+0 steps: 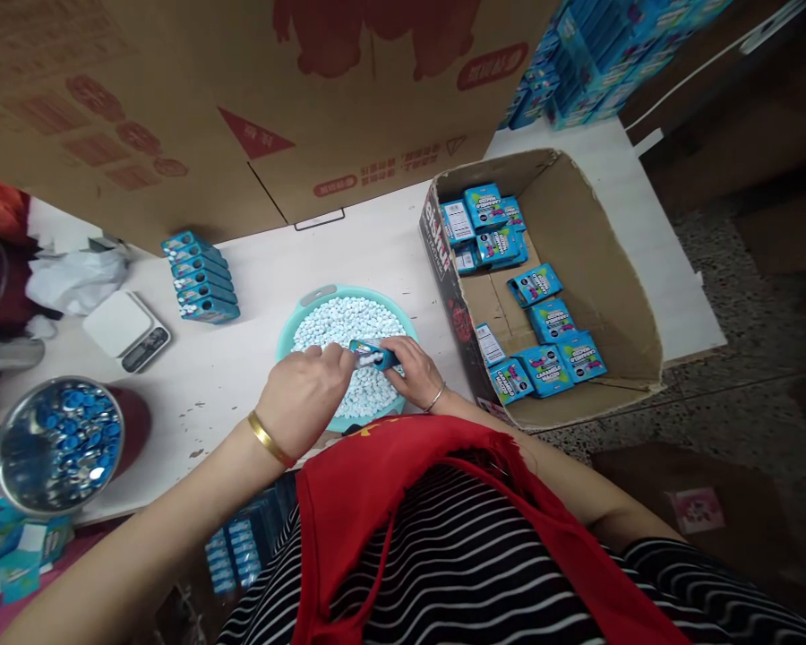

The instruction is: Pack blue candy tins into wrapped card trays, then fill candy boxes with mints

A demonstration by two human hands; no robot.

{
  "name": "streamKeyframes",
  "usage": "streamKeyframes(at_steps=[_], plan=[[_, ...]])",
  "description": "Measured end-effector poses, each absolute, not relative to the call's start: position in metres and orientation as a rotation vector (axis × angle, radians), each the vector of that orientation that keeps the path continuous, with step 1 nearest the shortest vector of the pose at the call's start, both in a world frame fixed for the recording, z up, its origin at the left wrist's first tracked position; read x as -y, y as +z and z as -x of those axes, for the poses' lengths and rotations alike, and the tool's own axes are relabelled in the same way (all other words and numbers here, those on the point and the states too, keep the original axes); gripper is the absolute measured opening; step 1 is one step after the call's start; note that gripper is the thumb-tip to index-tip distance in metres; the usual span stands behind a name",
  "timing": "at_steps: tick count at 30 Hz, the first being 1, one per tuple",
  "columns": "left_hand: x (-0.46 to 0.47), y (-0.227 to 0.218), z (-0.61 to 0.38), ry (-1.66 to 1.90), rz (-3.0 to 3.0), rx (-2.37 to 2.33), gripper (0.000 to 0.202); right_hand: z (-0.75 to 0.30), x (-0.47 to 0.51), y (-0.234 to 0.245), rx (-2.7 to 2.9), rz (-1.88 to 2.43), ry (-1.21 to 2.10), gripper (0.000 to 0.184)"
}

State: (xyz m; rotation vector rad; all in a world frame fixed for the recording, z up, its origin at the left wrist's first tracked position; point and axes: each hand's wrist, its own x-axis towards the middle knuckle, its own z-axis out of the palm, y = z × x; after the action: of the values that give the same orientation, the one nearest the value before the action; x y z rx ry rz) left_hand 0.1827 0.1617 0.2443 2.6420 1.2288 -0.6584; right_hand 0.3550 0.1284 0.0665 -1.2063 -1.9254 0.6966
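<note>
Above a pale turquoise basin (pixel 283 333) of small light-blue candies (pixel 349 315), my right hand (pixel 416 372) grips a small blue candy box (pixel 386 357), with its open end towards my left hand. My left hand (pixel 312 390) is closed in a fist on what looks like a small scoop (pixel 364 359), mostly hidden by the fingers. White-blue candies show where the scoop meets the box opening.
To the right, a cut-down cardboard carton (pixel 591 260) holds several blue candy boxes (pixel 547 369). A row of blue boxes (pixel 202 279) stands left of the basin, beside a white scale (pixel 124 327). A metal bowl (pixel 13 457) holds blue wrapped pieces. A large cardboard box (pixel 194 107) walls off the back.
</note>
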Motion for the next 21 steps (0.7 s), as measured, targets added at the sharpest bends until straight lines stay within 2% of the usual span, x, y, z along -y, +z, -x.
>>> streamKeyframes(at_steps=[3, 5, 10, 15, 18, 21], plan=[[-0.165, 0.241, -0.171, -0.569, -2.634, -1.253, 0.021, -0.358, -0.128, 0.065, 1.915, 1.227, 0.708, 0.038], [-0.170, 0.222, -0.149, -0.503, -2.566, -1.368, 0.020, -0.362, -0.127, 0.064, 1.891, 1.253, 0.716, 0.037], [-0.176, 0.114, -0.098, -0.582, -2.192, -1.561, 0.019, -0.380, -0.127, 0.070, 1.764, 1.354, 0.695, 0.032], [-0.168, 0.020, -0.136, -0.380, -2.088, -1.427, 0.027, -0.394, -0.128, 0.080, 1.691, 1.417, 0.658, 0.029], [-0.165, 0.000, -0.167, -0.273, -2.064, -1.365, 0.032, -0.398, -0.128, 0.084, 1.656, 1.452, 0.632, 0.029], [-0.163, 0.004, -0.167, -0.194, -2.035, -1.313, 0.032, -0.401, -0.127, 0.085, 1.633, 1.486, 0.622, 0.030]])
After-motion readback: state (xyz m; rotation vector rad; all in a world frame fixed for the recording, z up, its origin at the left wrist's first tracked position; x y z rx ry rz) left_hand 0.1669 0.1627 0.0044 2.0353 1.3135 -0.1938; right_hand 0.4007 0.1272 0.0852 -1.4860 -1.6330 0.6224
